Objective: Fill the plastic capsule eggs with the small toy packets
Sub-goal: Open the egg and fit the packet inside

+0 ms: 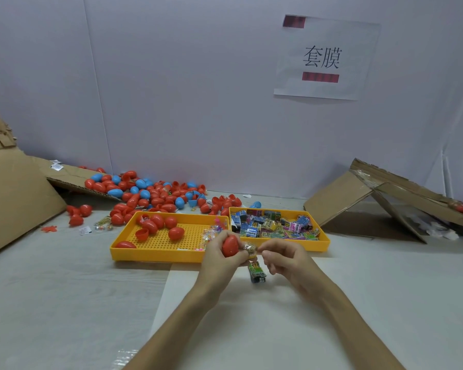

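Reaches in from the bottom edge with bare left forearm (182,313) and right forearm (342,311), converging just below frame centre. Wraps the left grip (222,256) around a red plastic capsule egg (230,245), fingers curled beneath it. Holds the right grip (281,256) close on the right, knuckles up and fingers curled, thumb and forefinger pinching a small crinkled printed toy packet (249,248).
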The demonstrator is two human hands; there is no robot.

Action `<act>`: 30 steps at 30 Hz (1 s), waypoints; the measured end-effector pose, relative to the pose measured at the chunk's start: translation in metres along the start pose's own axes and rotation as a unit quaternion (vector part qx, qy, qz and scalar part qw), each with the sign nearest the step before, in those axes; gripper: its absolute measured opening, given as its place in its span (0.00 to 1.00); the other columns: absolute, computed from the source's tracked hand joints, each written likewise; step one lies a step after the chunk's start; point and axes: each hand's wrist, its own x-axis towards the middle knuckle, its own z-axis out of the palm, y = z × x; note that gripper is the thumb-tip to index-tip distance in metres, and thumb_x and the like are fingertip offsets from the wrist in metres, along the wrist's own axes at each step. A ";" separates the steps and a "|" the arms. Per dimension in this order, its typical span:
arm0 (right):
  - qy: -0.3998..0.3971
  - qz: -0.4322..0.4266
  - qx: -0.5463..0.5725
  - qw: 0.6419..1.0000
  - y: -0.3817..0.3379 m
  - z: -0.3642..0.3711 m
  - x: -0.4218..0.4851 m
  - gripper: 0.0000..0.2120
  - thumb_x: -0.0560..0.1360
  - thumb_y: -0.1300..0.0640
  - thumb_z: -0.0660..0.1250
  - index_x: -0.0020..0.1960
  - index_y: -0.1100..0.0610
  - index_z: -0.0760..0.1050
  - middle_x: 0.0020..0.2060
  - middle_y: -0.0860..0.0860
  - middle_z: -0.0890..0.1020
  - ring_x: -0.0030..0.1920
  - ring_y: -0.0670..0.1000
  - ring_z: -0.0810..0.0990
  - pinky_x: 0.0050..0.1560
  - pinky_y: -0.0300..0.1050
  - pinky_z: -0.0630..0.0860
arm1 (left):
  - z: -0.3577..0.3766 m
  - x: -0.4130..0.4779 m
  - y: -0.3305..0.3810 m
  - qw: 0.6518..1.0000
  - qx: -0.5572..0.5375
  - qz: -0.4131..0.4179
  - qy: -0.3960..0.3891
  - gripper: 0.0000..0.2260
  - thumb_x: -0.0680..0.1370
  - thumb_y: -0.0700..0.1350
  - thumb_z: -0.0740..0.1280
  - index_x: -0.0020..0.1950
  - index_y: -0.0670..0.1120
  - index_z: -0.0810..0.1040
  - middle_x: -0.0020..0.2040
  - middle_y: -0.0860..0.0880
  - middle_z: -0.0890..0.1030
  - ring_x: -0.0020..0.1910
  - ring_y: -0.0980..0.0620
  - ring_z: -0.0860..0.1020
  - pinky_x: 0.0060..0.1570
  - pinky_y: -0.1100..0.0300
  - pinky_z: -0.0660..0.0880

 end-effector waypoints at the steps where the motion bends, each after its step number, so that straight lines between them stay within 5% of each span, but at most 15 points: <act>1: 0.002 -0.004 -0.016 1.000 0.001 0.000 0.000 0.06 0.71 0.57 0.74 0.47 0.55 0.85 0.35 0.50 0.79 0.32 0.48 0.74 0.37 0.40 0.74 | 0.000 0.000 -0.001 1.000 0.016 0.007 0.001 0.09 0.74 0.32 0.73 0.43 0.44 0.77 0.43 0.48 0.77 0.41 0.51 0.81 0.40 0.61 0.81; 7: 0.036 -0.020 -0.103 0.994 0.002 0.005 0.000 0.13 0.66 0.46 0.79 0.48 0.50 0.85 0.38 0.48 0.80 0.37 0.49 0.74 0.35 0.39 0.72 | 0.000 0.000 -0.006 0.996 0.083 0.024 -0.020 0.10 0.74 0.37 0.76 0.44 0.47 0.76 0.44 0.47 0.78 0.42 0.50 0.80 0.41 0.56 0.82; 11: 0.047 -0.026 -0.112 0.992 0.002 0.004 0.001 0.02 0.72 0.56 0.78 0.42 0.50 0.85 0.35 0.45 0.82 0.34 0.45 0.74 0.35 0.37 0.72 | 0.003 -0.002 -0.008 0.992 0.115 0.009 -0.047 0.10 0.75 0.40 0.76 0.46 0.47 0.75 0.48 0.45 0.79 0.48 0.42 0.82 0.45 0.50 0.82; 16: 0.125 0.002 0.028 0.992 0.001 0.002 0.006 0.11 0.72 0.67 0.73 0.36 0.55 0.85 0.33 0.49 0.81 0.35 0.47 0.77 0.37 0.38 0.75 | 0.001 -0.001 -0.002 1.000 -0.010 0.001 -0.021 0.07 0.78 0.36 0.71 0.48 0.45 0.74 0.49 0.49 0.86 0.43 0.47 0.86 0.39 0.61 0.80; 20: 0.167 0.008 0.102 0.981 -0.002 -0.005 0.005 0.12 0.72 0.69 0.71 0.34 0.56 0.84 0.35 0.51 0.82 0.35 0.46 0.78 0.37 0.38 0.77 | -0.006 0.004 -0.003 0.997 -0.047 -0.026 0.055 0.07 0.78 0.40 0.72 0.51 0.44 0.75 0.43 0.44 0.81 0.34 0.52 0.82 0.35 0.62 0.77; 26: 0.163 0.009 0.071 0.984 -0.002 -0.003 0.004 0.09 0.73 0.68 0.72 0.37 0.58 0.84 0.37 0.54 0.82 0.39 0.49 0.78 0.40 0.39 0.77 | 0.000 0.000 -0.002 1.000 0.004 -0.029 -0.003 0.11 0.77 0.49 0.74 0.53 0.49 0.74 0.38 0.49 0.74 0.29 0.56 0.73 0.32 0.62 0.74; 30: 0.155 0.013 0.067 0.986 -0.002 -0.004 0.004 0.05 0.73 0.68 0.72 0.40 0.61 0.81 0.36 0.55 0.78 0.38 0.51 0.76 0.39 0.41 0.76 | 0.002 0.000 0.002 0.993 -0.048 -0.086 -0.065 0.08 0.83 0.49 0.63 0.57 0.47 0.68 0.37 0.47 0.71 0.28 0.53 0.70 0.29 0.60 0.69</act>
